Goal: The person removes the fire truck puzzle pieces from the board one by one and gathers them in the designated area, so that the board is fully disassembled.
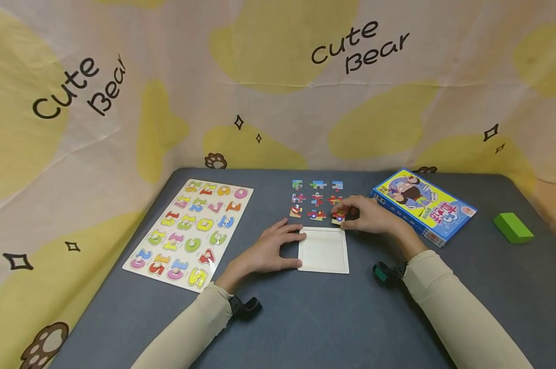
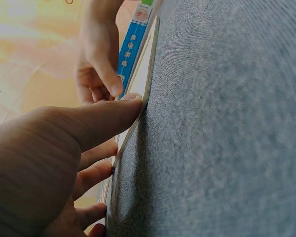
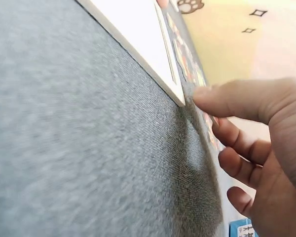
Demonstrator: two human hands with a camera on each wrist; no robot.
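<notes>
A square, pale puzzle tray lies on the dark table, its shallow recess bare. My left hand rests at the tray's left side with fingers spread, the thumb and fingertips touching its edge. Beyond the tray, several jigsaw pieces lie in three spaced rows. Above the near right piece is my right hand, its thumb and index finger on either side of it. In the right wrist view a gap shows between the right thumb and index finger; whether they touch the piece is hidden.
On the left lies a white board with colourful number pieces. A blue and yellow box stands behind the right forearm. Farther right is a green block. A printed cloth hangs behind the table.
</notes>
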